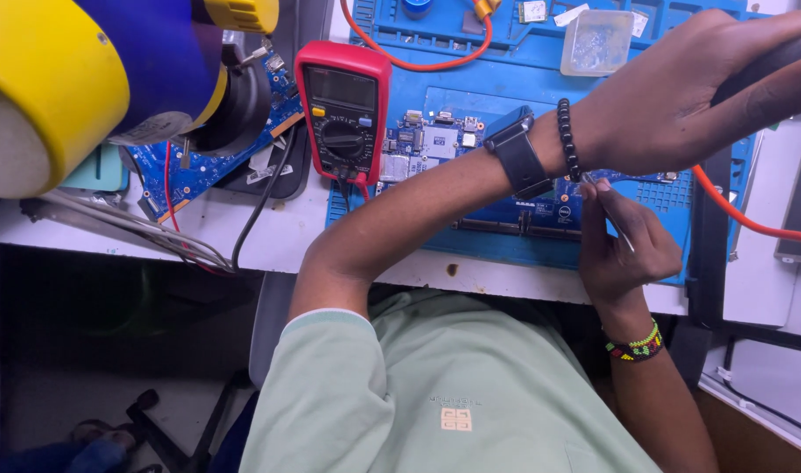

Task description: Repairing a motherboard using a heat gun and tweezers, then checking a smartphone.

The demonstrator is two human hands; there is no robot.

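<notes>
**Blue board under crossed hands**

Blue circuit board point(540, 210) lies flat on blue work mat point(523, 52) on the bench point(278, 236), mostly hidden by the forearm; bare strip shows metal chips, ports, dark slot along near edge. Left hand point(681, 96) reaches across to the right, fingers wrapped shut around a dark handle point(768, 66) with an orange cable point(742, 215) trailing below it. Black watch and bead bracelet on that wrist. Right hand point(628, 250) sits just under it, fingers pinched together on thin metal tweezers point(612, 223), tip at the board. Red multimeter point(343, 109) stands left of the board, touching mat edge.
</notes>
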